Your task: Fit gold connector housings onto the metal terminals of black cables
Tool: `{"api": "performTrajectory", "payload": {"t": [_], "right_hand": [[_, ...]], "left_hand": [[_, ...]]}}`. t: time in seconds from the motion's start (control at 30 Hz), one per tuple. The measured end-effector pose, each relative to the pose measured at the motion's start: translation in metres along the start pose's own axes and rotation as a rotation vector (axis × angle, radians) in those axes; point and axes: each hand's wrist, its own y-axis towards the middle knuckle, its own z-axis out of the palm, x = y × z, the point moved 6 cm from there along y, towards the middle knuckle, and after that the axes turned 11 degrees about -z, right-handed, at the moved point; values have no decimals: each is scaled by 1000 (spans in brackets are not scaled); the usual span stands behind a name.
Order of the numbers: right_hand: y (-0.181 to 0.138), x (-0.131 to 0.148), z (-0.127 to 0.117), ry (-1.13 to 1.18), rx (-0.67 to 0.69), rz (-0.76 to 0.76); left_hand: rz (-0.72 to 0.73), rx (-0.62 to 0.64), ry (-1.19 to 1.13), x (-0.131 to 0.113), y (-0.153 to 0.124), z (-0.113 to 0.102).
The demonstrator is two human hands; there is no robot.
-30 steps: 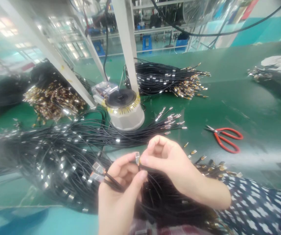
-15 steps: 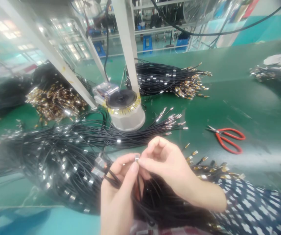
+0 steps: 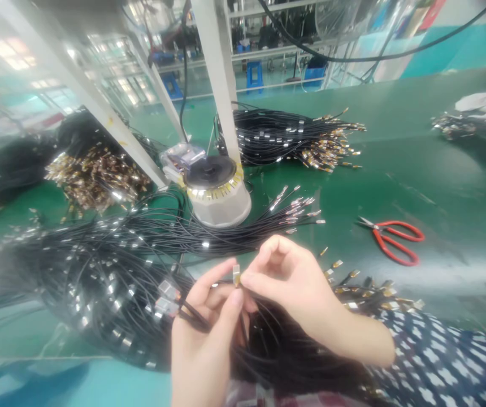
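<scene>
Head camera: a worker's left hand pinches a small plug at its base, thumb in front, above a dark heap of cables. The plug stands nearly upright, long axis close to vertical, its silver end up and its yellow part low by the thumb. Thumb and forefinger of the right hand come together just beside the plug's right side; whether they grip it is hidden. More leads cross the left hand, their boxy ends pointing up and to the left. A patterned sleeve covers the right arm.

At left, a thick bundle spreads over the green table. Red-handled snips lie at right, blades pointing left and slightly away. Beyond the hands, a row of silver tips points right, near a white drum topped by a black disc and ringed with yellow strips. Beside the disc sits a clear box, its contents too blurred to tell. Farther back, another bundle shows gold ends aimed right, and a blue stool stands past the table.
</scene>
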Motion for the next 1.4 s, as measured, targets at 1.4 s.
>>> {"api": "performTrajectory", "payload": {"t": [1.4], "right_hand": [[-1, -10, 6, 179, 27, 57]], "left_hand": [[-62, -6, -88, 3, 5, 2]]}}
